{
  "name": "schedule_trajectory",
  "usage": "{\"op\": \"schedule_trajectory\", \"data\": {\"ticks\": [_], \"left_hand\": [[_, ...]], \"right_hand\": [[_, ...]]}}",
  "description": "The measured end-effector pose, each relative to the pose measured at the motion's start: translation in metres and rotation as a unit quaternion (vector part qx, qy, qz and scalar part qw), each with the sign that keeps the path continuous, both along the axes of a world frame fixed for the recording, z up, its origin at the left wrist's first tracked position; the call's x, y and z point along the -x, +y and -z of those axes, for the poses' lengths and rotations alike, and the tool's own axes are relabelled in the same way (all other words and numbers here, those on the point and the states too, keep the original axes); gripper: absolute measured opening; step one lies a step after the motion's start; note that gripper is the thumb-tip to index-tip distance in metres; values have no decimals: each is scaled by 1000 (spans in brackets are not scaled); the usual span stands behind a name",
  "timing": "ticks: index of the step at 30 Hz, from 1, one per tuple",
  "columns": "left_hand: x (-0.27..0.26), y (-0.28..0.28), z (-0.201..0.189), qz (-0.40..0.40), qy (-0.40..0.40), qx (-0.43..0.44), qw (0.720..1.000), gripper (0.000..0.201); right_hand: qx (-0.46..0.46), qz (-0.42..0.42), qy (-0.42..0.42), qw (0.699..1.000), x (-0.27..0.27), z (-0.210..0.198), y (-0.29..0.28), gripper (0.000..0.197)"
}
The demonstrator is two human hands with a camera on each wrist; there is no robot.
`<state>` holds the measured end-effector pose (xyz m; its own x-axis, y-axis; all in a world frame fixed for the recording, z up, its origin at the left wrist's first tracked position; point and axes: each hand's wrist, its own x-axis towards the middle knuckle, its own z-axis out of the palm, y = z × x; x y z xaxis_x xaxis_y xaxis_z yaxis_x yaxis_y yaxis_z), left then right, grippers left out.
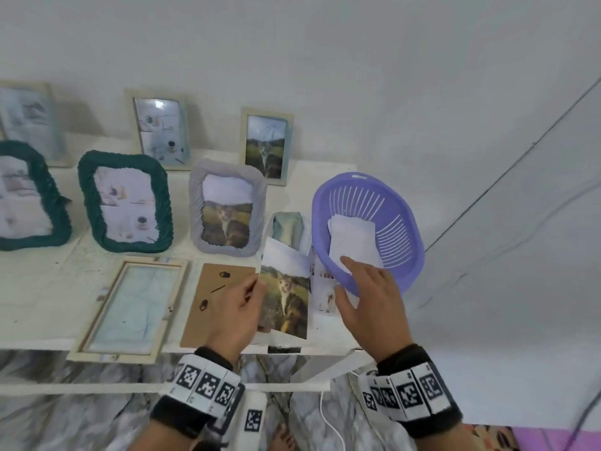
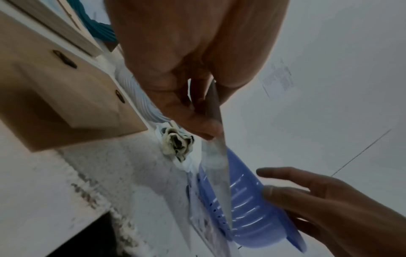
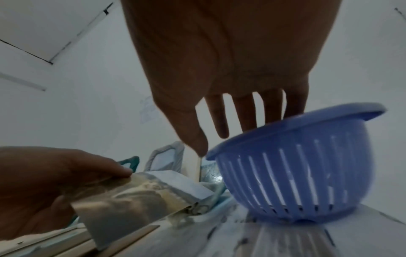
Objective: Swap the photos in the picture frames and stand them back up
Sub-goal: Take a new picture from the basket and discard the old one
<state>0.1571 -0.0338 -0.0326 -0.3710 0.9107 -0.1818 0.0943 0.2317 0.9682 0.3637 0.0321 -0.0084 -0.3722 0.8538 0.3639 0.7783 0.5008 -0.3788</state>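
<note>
1. A white surface stood against a plain pale wall, and upright frames lined its far side.
2. Near you, a wooden frame lay flat and open on the left, with its brown backing board just to the right of it.
3. Your left hand pinched the cat photo by its left edge, thumb on top, and held it above the surface.
4. Your right hand was spread with straight fingers and gripped nothing; it reached over the near rim of the purple basket, where white paper lay inside.
5. Another print lay half under the basket, beside the cat photo.
6. Risks, as I judge them:
   - Pinched by one edge only, the photo could droop, crease or slip.
   - The basket looked tilted, so a nudge from your right hand could tip it or drag the print underneath.
   - The grey frame stood close behind, and a careless sweep could knock it over.
</note>
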Motion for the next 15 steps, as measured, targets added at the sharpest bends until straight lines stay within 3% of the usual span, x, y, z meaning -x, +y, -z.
{"op": "schedule_trajectory", "data": {"ticks": [2,4,11,15], "left_hand": [[-2,4,2,-3,1,11,1000,24],[-7,10,4,-3,-1,16,1000,20],[-31,45,18,20,45,30,998,14],[-49,69,24,16,121,66,990,12]], "right_hand": [[5,13,-64,998,-9,7,8,41],[-10,9,-76,997,-14,11,12,34],[-20,-14,8,1000,-31,-3,25,33],[-1,-34,18,999,-37,-9,34,35]]}}
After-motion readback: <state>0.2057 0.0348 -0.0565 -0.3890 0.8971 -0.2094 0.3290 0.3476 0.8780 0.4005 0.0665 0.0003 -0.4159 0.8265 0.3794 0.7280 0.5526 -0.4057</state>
